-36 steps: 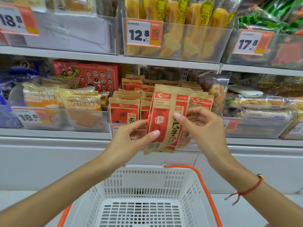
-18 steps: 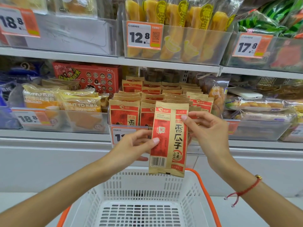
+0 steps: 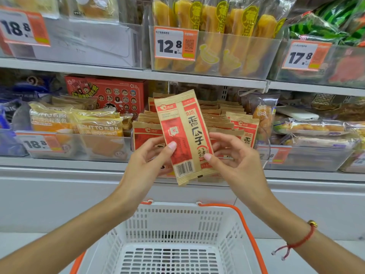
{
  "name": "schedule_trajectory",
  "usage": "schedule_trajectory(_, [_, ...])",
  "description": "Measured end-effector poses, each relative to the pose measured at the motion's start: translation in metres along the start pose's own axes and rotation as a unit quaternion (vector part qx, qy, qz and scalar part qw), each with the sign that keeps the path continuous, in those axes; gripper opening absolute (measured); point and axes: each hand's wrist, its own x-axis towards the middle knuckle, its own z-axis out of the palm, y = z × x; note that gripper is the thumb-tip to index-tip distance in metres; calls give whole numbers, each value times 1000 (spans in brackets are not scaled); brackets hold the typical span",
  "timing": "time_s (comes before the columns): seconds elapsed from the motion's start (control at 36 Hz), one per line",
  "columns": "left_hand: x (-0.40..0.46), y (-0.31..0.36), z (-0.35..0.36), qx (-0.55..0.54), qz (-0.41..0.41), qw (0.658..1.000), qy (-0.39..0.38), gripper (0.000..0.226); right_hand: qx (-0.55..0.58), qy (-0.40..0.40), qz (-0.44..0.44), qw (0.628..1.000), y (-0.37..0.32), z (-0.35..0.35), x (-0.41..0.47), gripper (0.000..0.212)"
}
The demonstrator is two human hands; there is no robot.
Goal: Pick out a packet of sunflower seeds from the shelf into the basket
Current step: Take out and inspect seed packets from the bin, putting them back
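Observation:
A tan and red packet of sunflower seeds (image 3: 184, 135) is held upright in front of the middle shelf, tilted slightly left. My left hand (image 3: 150, 159) pinches its left edge with the thumb on the front. My right hand (image 3: 231, 157) pinches its lower right edge. Behind it, several more of the same packets (image 3: 243, 127) stand in a clear bin on the shelf. The white basket (image 3: 171, 220) with an orange handle sits below my hands, and nothing is in the part I can see.
Yellow bread bags (image 3: 79, 125) fill the bin to the left, with a red box (image 3: 110, 91) behind. Pastry packs (image 3: 316, 129) lie to the right. The upper shelf (image 3: 197, 76) carries clear bins with price tags.
The packet has come out of the bin, dipped toward the basket, then risen again in front of the shelf. Both hands have kept hold of it, my right hand now lower on its edge.

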Motion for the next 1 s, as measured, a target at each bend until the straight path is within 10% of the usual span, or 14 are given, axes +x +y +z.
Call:
schedule_trajectory(0.25, [-2,3,-1,24,8,1000,4,41,-36,17,-12,999,3,0,-2,32])
schedule_trajectory(0.47, [-8,2,8,58,70,996,-10,47,-158,-22,-11,987,4,18,-15,75])
schedule_trajectory(0.67, [-6,4,4,28,75,996,-33,36,56,-101,102,988,-5,5,-5,55])
schedule_trajectory(0.86, [1,1,-3,21,22,999,-16,43,303,-258,254,882,-12,-8,-5,54])
schedule_trajectory(1.0, [1,6,-4,2,15,1000,-25,35,261,-215,266,903,-10,-8,-3,35])
